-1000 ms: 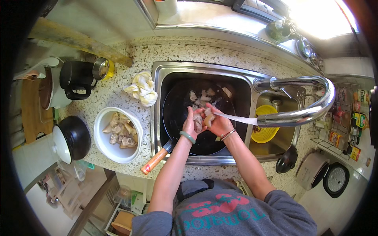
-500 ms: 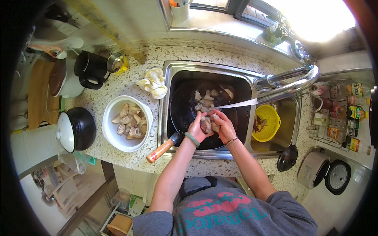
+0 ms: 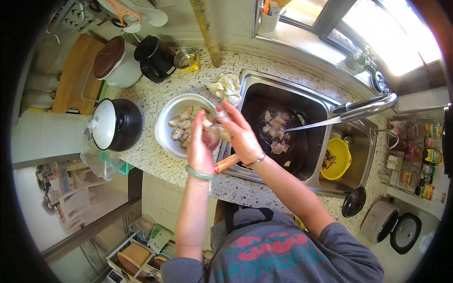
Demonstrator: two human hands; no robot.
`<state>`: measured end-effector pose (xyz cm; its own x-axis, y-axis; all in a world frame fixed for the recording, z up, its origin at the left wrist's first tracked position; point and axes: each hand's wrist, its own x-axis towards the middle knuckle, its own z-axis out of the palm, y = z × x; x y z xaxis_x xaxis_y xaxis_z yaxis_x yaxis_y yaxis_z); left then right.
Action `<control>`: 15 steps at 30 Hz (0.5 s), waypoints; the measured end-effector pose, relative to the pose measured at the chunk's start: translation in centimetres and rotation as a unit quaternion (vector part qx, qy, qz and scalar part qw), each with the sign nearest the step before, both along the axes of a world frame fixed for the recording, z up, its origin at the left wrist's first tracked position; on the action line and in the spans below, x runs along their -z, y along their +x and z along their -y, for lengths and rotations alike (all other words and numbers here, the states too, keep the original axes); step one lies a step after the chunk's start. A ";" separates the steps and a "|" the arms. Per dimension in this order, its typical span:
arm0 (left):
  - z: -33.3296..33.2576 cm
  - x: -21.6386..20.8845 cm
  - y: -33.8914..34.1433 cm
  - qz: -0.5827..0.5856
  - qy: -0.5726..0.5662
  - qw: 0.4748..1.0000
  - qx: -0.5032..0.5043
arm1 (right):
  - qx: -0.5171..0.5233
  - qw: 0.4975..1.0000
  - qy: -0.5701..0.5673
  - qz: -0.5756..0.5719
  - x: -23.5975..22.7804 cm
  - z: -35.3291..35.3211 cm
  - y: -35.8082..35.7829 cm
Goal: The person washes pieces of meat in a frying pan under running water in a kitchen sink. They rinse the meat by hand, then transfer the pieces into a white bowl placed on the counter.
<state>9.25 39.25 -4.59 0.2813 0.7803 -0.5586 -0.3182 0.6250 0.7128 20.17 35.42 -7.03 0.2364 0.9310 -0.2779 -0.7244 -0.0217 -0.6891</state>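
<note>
My left hand [image 3: 200, 148] and my right hand [image 3: 241, 137] are cupped together around several meat pieces [image 3: 218, 132], a bit blurred by motion. They are over the gap between the white bowl [image 3: 163, 137] and the sink, near the bowl's right rim. More pale meat chunks [image 3: 176, 134] lie in that bowl. Behind my right hand, a dark wok [image 3: 298, 153] sits in the left sink basin with further meat pieces [image 3: 275, 126] in water. Its wooden handle [image 3: 226, 163] sticks out over the sink's front edge, beneath my hands. Water runs from the faucet [image 3: 368, 108] into the wok.
A yellow colander [image 3: 336, 159] stands in the right basin. A crumpled cloth [image 3: 225, 88] lies behind the bowl. Left on the counter are a black pot [image 3: 128, 124], a black kettle [image 3: 155, 59] and a white cooker [image 3: 123, 66]. A black lid [image 3: 354, 202] rests at the sink's right front corner.
Both hands have carried meat pieces left from above the wok to the bowl's right side. The view has shifted, so the counter and sink appear further right.
</note>
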 end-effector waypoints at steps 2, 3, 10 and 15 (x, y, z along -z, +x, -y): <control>-1.3 -0.3 -2.1 0.017 -0.008 1.000 -0.016 | -0.043 0.999 -0.008 0.028 0.4 -1.8 -2.1; -1.6 -0.1 -2.7 -0.014 0.009 0.999 -0.030 | -0.060 0.995 -0.029 0.073 0.4 -2.3 -2.6; -1.1 1.4 -4.6 -0.108 0.086 0.989 -0.057 | -0.075 0.995 -0.022 0.067 1.1 0.4 -1.1; 2.6 -0.7 2.2 -0.160 0.261 0.951 -0.050 | 0.004 0.976 -0.154 0.153 6.5 6.2 7.1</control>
<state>11.44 36.65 -3.93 0.0712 0.9886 -0.1325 -0.0717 0.1376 0.9879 27.30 29.24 -13.55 0.3593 0.8118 -0.4603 -0.4868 -0.2578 -0.8346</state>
